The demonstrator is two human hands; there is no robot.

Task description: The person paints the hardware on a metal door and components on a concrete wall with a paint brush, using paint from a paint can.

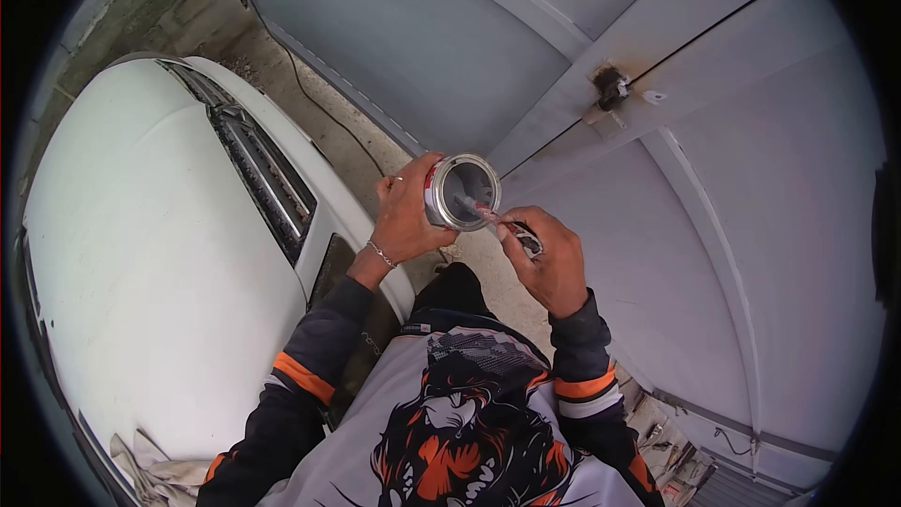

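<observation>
Left hand (405, 218) is wrapped around an open tin (461, 192); right hand (552, 258) pinches a stick (481, 210) inside it. Tin judged rigid, light, best gripped by its side.

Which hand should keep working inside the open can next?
Probably right: the right hand already grips the tool, its tip inside the can. The left hand is wrapped around the can, steadying it.

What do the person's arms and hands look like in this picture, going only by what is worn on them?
Both arms wear dark long sleeves with orange and pale bands. The left hand has a thin silver chain bracelet at the wrist and a ring on one finger. The right hand is bare of jewellery.
</observation>
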